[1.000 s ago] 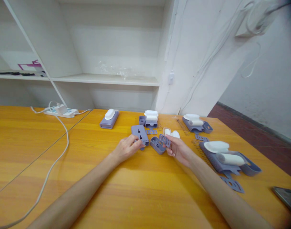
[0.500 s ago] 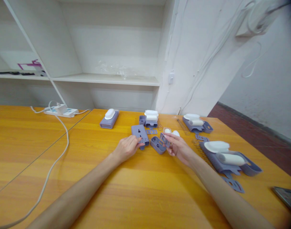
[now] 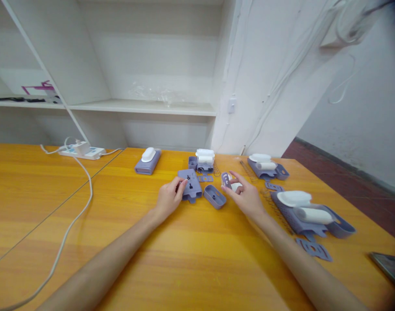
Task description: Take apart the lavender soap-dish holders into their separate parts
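Note:
My left hand (image 3: 170,195) is closed, its thumb and forefinger pinched at the left edge of a purple plastic housing (image 3: 195,186). What the fingers hold, if anything, is hidden. The housing lies flat with dark slots in its face. Between thumb and fingers, my right hand (image 3: 247,196) holds a small purple slotted plate (image 3: 226,180), tilted up above the table. An oval purple cup-like cover (image 3: 215,197) lies open side up between the hands. White parts (image 3: 235,186) sit behind my right fingers, partly hidden.
On the table (image 3: 171,259), another set of purple and white parts (image 3: 205,160) stands behind, with two more sets (image 3: 265,166) (image 3: 304,211) and loose springs at right. A closed purple unit (image 3: 148,161), power strip (image 3: 81,150), white cable (image 3: 87,203) and phone (image 3: 390,268) lie around.
My left hand has drawn back from the housing's near end to its left edge. My right hand has turned the slotted plate and moved it slightly away from the oval cover.

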`<state>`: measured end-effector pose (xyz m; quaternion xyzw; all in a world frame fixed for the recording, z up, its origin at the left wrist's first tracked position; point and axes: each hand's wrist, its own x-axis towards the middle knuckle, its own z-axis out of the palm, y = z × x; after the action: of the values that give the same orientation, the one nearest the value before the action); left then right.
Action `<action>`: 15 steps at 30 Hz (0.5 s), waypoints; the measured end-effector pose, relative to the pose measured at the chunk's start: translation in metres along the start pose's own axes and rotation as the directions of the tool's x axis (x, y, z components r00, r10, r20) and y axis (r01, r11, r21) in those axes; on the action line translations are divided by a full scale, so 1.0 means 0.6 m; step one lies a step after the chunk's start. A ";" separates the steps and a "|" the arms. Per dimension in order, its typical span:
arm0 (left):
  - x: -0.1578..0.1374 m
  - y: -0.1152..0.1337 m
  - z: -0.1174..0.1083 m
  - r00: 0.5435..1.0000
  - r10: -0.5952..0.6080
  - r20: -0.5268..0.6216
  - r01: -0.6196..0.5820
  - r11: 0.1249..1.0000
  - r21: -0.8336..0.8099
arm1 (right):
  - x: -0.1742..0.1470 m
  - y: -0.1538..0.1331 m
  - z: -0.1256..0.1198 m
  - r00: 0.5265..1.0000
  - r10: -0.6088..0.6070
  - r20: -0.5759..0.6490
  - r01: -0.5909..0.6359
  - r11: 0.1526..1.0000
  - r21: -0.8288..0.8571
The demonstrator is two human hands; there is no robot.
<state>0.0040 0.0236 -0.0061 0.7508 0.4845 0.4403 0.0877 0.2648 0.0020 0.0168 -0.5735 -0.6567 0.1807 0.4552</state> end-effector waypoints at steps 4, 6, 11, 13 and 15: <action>-0.002 -0.003 0.001 1.000 -0.020 -0.009 0.020 0.999 0.032 | -0.002 -0.001 -0.004 0.986 -0.103 -0.128 0.086 0.987 -0.132; -0.003 -0.001 0.002 1.000 -0.021 -0.021 0.022 0.999 0.050 | -0.007 -0.008 -0.006 0.973 -0.157 -0.167 0.130 0.979 -0.158; -0.006 0.002 0.003 1.000 -0.019 -0.019 0.021 0.996 0.088 | -0.046 -0.028 0.016 0.918 -0.397 0.020 0.392 0.896 -0.207; -0.007 0.003 0.003 1.000 -0.022 -0.017 0.023 0.995 0.097 | -0.073 -0.038 0.037 0.848 -0.496 0.187 0.527 0.827 -0.196; -0.007 0.004 0.004 1.000 -0.024 -0.014 0.025 0.994 0.102 | -0.100 -0.048 0.058 0.771 -0.535 0.345 0.613 0.769 -0.179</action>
<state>0.0066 0.0196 -0.0088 0.7456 0.5160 0.4185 0.0515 0.2154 -0.0513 -0.0027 -0.3706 -0.8766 0.0137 0.3068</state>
